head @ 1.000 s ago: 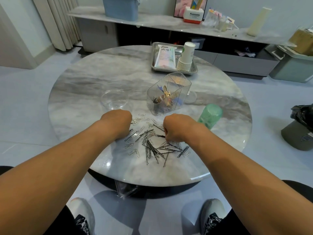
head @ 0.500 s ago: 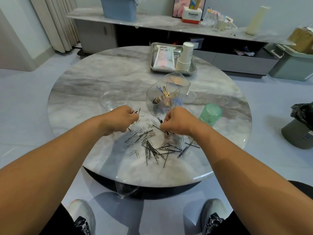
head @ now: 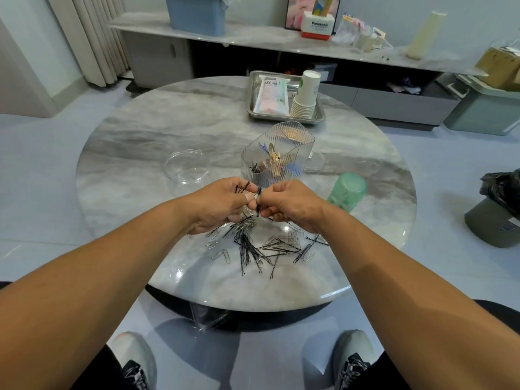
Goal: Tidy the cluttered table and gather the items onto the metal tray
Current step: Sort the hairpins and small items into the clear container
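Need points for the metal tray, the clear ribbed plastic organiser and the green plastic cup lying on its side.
Metal tray [head: 285,118]: head view, near rim.
Clear ribbed plastic organiser [head: 301,142]: head view, right wall near the top.
Green plastic cup [head: 349,190]: head view, middle of its side.

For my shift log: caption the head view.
Both hands, left and right, pinch black hairpins above the scattered pile.

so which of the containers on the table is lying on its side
The green translucent plastic cup, right of the hands. The clear ribbed organizer and stacked paper cups stand upright.
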